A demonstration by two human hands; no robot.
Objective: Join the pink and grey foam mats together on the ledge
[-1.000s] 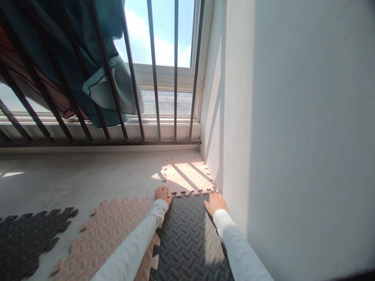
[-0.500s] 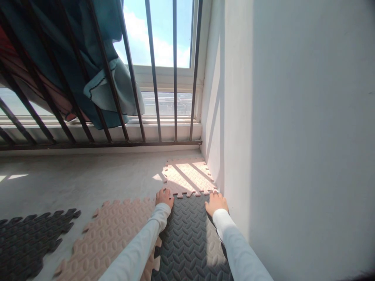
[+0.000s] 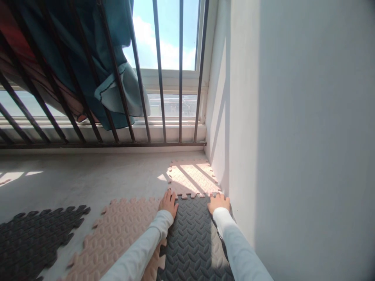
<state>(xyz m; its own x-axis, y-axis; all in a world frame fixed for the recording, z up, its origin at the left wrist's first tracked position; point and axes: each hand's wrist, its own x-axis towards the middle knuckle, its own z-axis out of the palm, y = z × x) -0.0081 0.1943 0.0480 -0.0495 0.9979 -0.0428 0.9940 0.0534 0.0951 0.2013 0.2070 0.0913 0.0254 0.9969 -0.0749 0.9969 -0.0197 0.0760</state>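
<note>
A dark grey foam floor tile [image 3: 193, 234] with a raised tread pattern lies in front of me along the wall. Its far edge meets the toothed near edge of a pale pink foam tile [image 3: 190, 177]; whether the teeth are locked together I cannot tell. My left hand [image 3: 169, 203] rests at the dark tile's far left corner, its fingers stretched forward and thumb apart. At the far right corner, close to the wall, my right hand [image 3: 219, 201] lies over the tile with its fingers forward. Neither hand visibly grips anything.
Left of the dark tile lies a larger-looking pink foam tile [image 3: 117, 230], then another dark foam tile [image 3: 38, 238]. A white wall [image 3: 293, 136] rises on the right. Dark metal railings [image 3: 159, 78] stand ahead, with blue and red cloth [image 3: 117, 93] hanging behind them.
My left hand's fingers have stretched forward from a more curled pose. My right hand stays at its corner. The view has shifted slightly to the left.
</note>
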